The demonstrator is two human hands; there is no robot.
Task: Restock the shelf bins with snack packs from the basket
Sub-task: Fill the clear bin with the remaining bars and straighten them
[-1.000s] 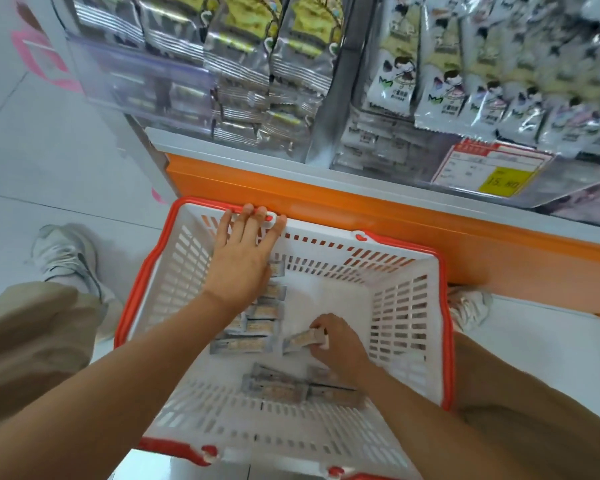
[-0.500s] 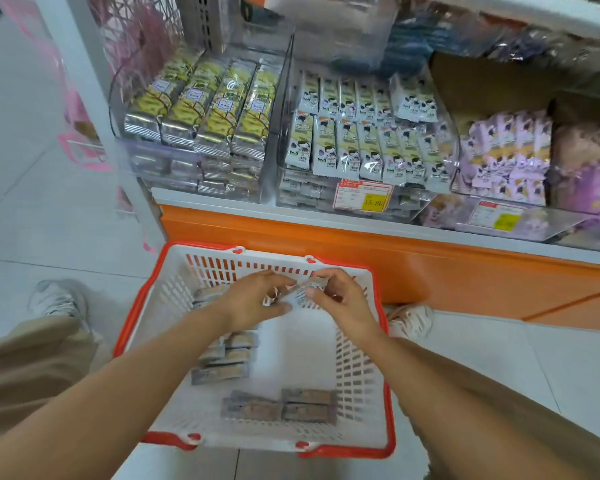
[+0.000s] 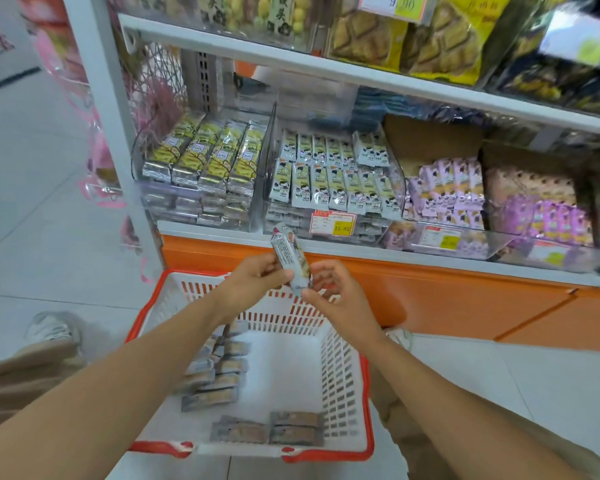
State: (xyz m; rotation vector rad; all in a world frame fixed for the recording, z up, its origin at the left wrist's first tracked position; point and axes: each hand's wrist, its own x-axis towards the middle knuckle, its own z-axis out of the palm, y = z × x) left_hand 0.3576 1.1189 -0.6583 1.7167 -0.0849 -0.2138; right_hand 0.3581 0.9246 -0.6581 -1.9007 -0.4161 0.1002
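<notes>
A white slatted plastic basket [image 3: 342, 386] with a red rim is sitting on the pale floor tiles, nearest the camera. Grey-silver foil snack packs are lying flat inside it: a stacked row [image 3: 219, 379] along its left side and a few more [image 3: 267, 429] at the near end. Above the basket's far edge both hands are meeting on one slim silver-white snack pack [image 3: 290, 258], which is standing tilted, top end leaning left. The left hand [image 3: 253, 278] is pinching it around the middle; the right hand [image 3: 340, 296] is gripping its lower end, fingers curled. The pack is hanging in the air in front of the orange shelf base [image 3: 430, 296], touching no bin. Beyond, clear plastic shelf bins are sitting side by side: yellow-green packs [image 3: 201, 157] filling the left one, white packs [image 3: 329, 178] the middle one, where a red-and-yellow price tag [image 3: 333, 223] is hanging on the front, and purple packs [image 3: 444, 192] the right one.
</notes>
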